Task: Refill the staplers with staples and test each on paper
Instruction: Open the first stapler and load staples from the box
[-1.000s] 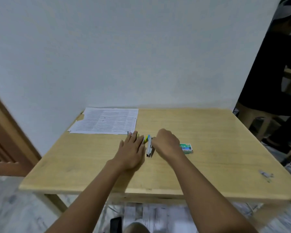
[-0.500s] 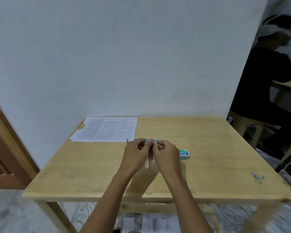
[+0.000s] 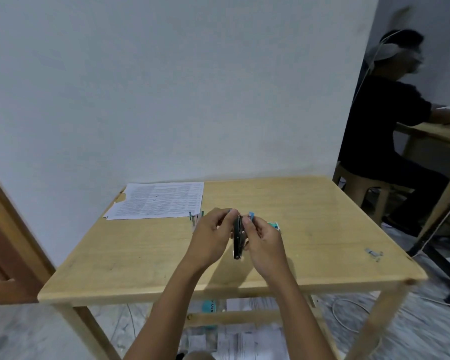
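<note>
Black stapler (image 3: 237, 237) pinched between both hands, long axis near-to-far

Held up off the worktop (image 3: 322, 229), mid-table, far end at the fingertips. Both the left hand (image 3: 213, 229) and the right hand (image 3: 264, 240) curl their fingers onto it, the right one at a blue tab (image 3: 251, 216). Teal staple box (image 3: 274, 226) lies just beyond the right hand. Printed paper (image 3: 159, 201) sits far-left, nearer the left hand. Bare wood at the near edge and on the right looks like enough room.
</note>
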Available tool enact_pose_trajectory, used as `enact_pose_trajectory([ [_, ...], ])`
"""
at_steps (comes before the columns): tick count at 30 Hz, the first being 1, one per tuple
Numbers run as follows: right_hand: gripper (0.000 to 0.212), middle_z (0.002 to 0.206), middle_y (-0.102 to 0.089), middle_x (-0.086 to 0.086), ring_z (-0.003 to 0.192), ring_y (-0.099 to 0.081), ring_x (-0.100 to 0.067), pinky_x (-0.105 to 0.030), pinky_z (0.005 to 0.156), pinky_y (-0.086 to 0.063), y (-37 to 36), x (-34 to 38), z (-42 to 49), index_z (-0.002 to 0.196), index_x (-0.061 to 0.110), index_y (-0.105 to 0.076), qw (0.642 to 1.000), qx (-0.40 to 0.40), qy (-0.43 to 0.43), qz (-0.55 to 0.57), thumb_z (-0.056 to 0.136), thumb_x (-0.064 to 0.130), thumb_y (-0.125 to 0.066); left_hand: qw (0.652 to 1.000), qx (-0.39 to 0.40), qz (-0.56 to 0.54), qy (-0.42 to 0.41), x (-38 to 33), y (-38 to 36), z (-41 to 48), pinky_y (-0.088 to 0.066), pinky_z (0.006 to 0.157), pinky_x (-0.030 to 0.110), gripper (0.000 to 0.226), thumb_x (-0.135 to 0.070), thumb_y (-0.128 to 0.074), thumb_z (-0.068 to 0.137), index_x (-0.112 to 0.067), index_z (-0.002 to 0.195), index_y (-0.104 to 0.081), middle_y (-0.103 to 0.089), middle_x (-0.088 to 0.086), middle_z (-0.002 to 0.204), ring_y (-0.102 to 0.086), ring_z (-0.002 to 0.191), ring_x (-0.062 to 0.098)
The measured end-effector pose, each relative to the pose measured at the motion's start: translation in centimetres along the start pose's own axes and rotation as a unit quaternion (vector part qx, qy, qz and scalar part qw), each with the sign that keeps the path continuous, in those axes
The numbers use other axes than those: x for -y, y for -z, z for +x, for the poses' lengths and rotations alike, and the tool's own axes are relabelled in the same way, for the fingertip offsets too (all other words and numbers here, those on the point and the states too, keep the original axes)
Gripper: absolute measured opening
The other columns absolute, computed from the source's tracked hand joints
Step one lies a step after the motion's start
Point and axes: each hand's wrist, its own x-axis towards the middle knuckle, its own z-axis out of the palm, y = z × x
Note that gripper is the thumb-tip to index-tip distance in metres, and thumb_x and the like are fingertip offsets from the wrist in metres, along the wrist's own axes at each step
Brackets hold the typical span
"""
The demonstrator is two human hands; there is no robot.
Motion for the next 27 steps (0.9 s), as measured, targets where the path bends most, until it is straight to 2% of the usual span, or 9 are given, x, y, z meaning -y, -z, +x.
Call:
enact_pose_trajectory([
  [3,0.034,0.08,-0.072,-0.005,0.068,-0.068,-0.01,-0.033,0.069,-0.055,0.8,-0.2,0.2,0.09,0.007,-0.067,0.993,-0.092,-0.039,0.062,0.101,0.034,-0.05,0.987,-0.072,-0.133,0.053,-0.2,0.9,-0.2,-0.057,0.066,0.024,0.028,-0.025,-0.048,0.103,-0.01,0.093,-0.069,-0.062,0.008,0.082,-0.064,0.079,0.02],
  [6,0.028,0.093,-0.075,-0.005,0.088,-0.074,-0.014,-0.026,0.079,-0.058,1.8,0.5,0.5,0.095,0.011,-0.067,0.985,-0.086,-0.043,0.14,0.103,0.03,-0.048,0.974,-0.046,-0.204,0.084,0.1,2.2,-0.5,-0.059,0.07,0.032,0.029,-0.02,-0.05,0.102,0.001,0.098,-0.068,-0.062,0.011,0.08,-0.063,0.072,0.018],
  [8,0.025,0.099,-0.076,-0.004,0.098,-0.073,-0.016,-0.028,0.085,-0.056,1.8,1.2,0.8,0.099,0.012,-0.066,0.977,-0.07,-0.049,0.193,0.104,0.025,-0.046,0.958,0.003,-0.247,0.143,0.1,2.8,-0.5,-0.06,0.074,0.045,0.022,-0.011,-0.05,0.099,0.006,0.098,-0.063,-0.063,0.021,0.088,-0.068,0.075,0.027],
  [11,0.024,0.104,-0.076,-0.008,0.102,-0.072,-0.018,-0.028,0.085,-0.056,1.7,1.9,1.3,0.105,0.009,-0.064,0.957,-0.049,-0.078,0.276,0.105,0.023,-0.044,0.932,0.121,-0.248,0.237,-0.4,3.6,-1.0,-0.06,0.068,0.042,0.015,-0.009,-0.046,0.096,0.003,0.102,-0.053,-0.063,0.025,0.095,-0.069,0.08,0.036],
  [16,0.028,0.107,-0.074,-0.017,0.104,-0.071,-0.023,-0.032,0.082,-0.058,0.8,2.5,1.0,0.117,0.002,-0.058,0.928,0.051,-0.134,0.343,0.104,0.022,-0.043,0.868,0.294,-0.28,0.285,-0.9,3.1,-2.7,-0.059,0.071,0.04,0.046,-0.042,-0.036,0.103,-0.002,0.114,-0.055,-0.069,0.024,0.094,-0.07,0.077,0.034],
  [20,0.025,0.104,-0.076,-0.011,0.098,-0.072,-0.019,-0.032,0.089,-0.054,-0.5,2.3,0.6,0.11,0.008,-0.065,0.951,0.111,-0.142,0.253,0.103,0.023,-0.047,0.866,0.218,-0.38,0.242,-1.2,0.9,-3.1,-0.038,0.045,0.025,0.036,-0.04,-0.04,0.1,-0.009,0.094,-0.056,-0.053,0.008,0.066,-0.046,0.04,0.016],
  [23,0.022,0.1,-0.076,0.002,0.073,-0.068,-0.004,-0.016,0.072,-0.051,-1.1,2.0,0.4,0.116,0.022,-0.065,0.996,0.045,-0.043,0.057,0.103,0.022,-0.048,0.839,0.161,-0.455,0.251,-0.7,0.0,-3.1,-0.023,0.045,0.022,0.029,-0.035,-0.043,0.101,-0.012,0.084,-0.053,-0.038,0.002,0.061,-0.029,0.039,0.009],
  [25,0.026,0.102,-0.073,0.01,0.082,-0.067,0.004,-0.012,0.076,-0.048,-1.1,1.5,0.0,0.124,0.031,-0.059,0.999,-0.017,0.04,-0.001,0.101,0.022,-0.053,0.83,0.141,-0.476,0.255,-0.4,-0.1,-3.2,-0.021,0.045,0.022,0.031,-0.035,-0.044,0.1,-0.012,0.08,-0.053,-0.036,0.0,0.057,-0.026,0.039,0.009],
  [27,0.025,0.104,-0.071,0.014,0.095,-0.067,0.003,-0.022,0.083,-0.053,-1.1,1.0,-0.5,0.122,0.037,-0.06,0.995,-0.026,0.092,-0.039,0.098,0.03,-0.057,0.83,0.134,-0.478,0.255,-0.3,-0.2,-3.1,-0.021,0.044,0.022,0.036,-0.037,-0.046,0.098,-0.012,0.073,-0.053,-0.037,-0.001,0.051,-0.025,0.039,0.009],
])
